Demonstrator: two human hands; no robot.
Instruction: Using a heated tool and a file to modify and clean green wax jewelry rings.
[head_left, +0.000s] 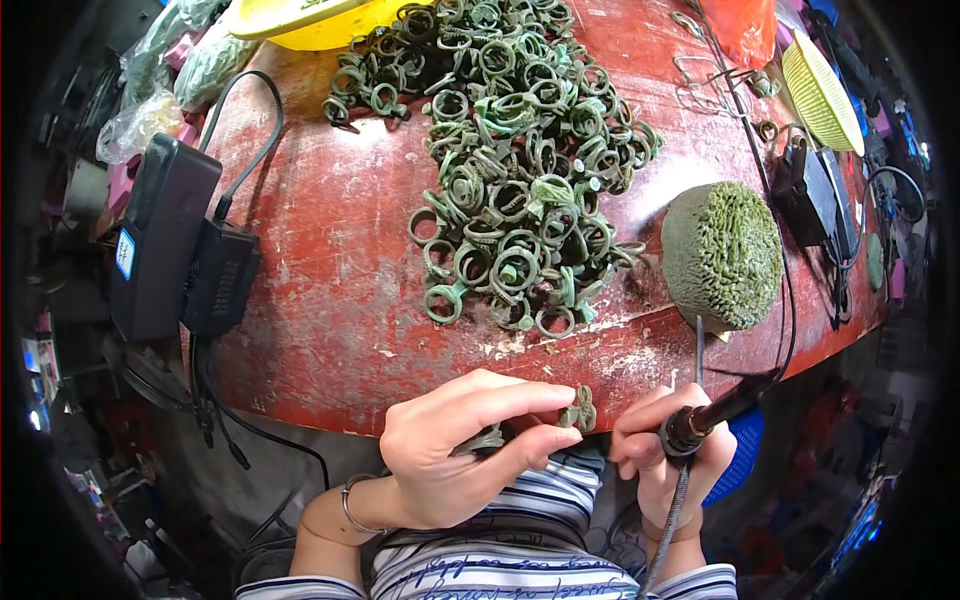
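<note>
My left hand (450, 450) pinches a small green ring piece (581, 406) between thumb and forefinger at the table's front edge; another greyish item behind the thumb (486, 437) is too hidden to name. My right hand (660, 470) grips a black corded pen-like tool (700, 420) just right of that piece, its fingers curled. A large heap of green rings (520, 200) covers the middle of the worn red table (320, 330). A round block of green porous material (720, 255), with a thin metal rod (698, 350) at its front, stands to the right.
Black power adapters (165, 230) with dangling cables sit left, another black unit (810, 200) right. A yellow basin (300, 30) and plastic bags (200, 75) lie at the back left. A pale yellow basket (820, 95) and red bag (740, 30) are back right.
</note>
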